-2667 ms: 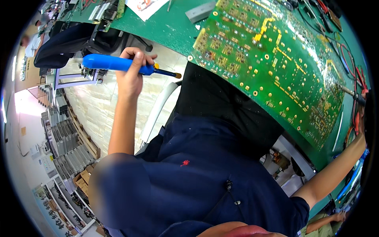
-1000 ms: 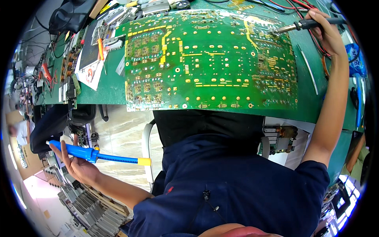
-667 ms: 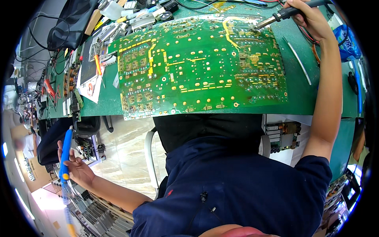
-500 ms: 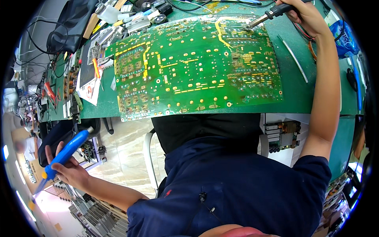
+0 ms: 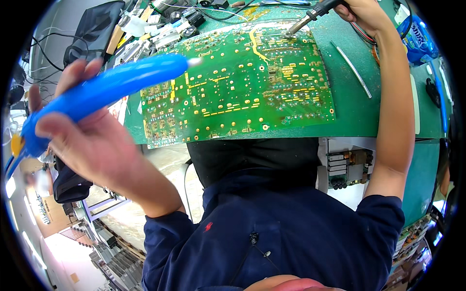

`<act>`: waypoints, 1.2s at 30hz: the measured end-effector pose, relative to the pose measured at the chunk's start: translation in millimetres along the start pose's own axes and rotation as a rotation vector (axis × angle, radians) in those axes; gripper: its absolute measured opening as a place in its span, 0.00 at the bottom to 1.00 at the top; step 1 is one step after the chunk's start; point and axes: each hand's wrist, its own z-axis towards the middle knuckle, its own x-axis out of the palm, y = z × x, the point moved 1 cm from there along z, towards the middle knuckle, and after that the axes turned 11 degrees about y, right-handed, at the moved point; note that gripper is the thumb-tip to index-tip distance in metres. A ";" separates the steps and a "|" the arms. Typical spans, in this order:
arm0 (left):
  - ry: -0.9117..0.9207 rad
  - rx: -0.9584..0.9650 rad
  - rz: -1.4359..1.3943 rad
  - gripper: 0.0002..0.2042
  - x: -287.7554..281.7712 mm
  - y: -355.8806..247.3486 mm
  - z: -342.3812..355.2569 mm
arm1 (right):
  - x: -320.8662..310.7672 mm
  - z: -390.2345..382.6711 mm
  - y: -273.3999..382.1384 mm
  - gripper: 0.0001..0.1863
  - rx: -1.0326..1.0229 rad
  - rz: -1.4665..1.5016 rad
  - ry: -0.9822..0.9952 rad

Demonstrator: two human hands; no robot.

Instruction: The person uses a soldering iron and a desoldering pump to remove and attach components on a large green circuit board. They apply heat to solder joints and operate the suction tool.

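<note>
A large green circuit board [image 5: 218, 94] with yellow pads lies on the green bench. My right hand [image 5: 365, 18] is closed round the dark handle of a soldering iron [image 5: 313, 15]. Its metal end meets the board at the far right part, or hovers just over it. My left hand [image 5: 99, 140] grips a blue solder sucker [image 5: 121, 81], raised near the camera and partly blurred. The sucker's white nozzle points right, above the board's left half in the picture, and its body covers part of the board.
A silver rod [image 5: 353, 70] lies right of the board, near a blue plastic packet [image 5: 418, 41]. Tools and metal parts [image 5: 170, 31] crowd the far left, with a black bag [image 5: 97, 29] beyond. Cables run along the back. Below the bench's right side sit more circuit boards [image 5: 349, 167].
My left hand has swung up from beside the bench, bringing the solder sucker over the board's left side. The view has shifted slightly; the iron stays at the board's far right part.
</note>
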 end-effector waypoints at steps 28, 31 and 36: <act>-0.140 0.068 -0.434 0.23 155.3 43.4 8.2 | -0.1 0.1 -0.7 0.12 0.026 -0.027 0.038; -0.053 0.040 -0.257 0.29 139.8 49.8 6.9 | 2.2 4.0 -1.8 0.12 0.043 -0.019 0.057; -0.049 -0.018 -0.525 0.24 135.4 49.0 3.1 | 0.3 -1.1 2.8 0.12 0.059 -0.062 -0.005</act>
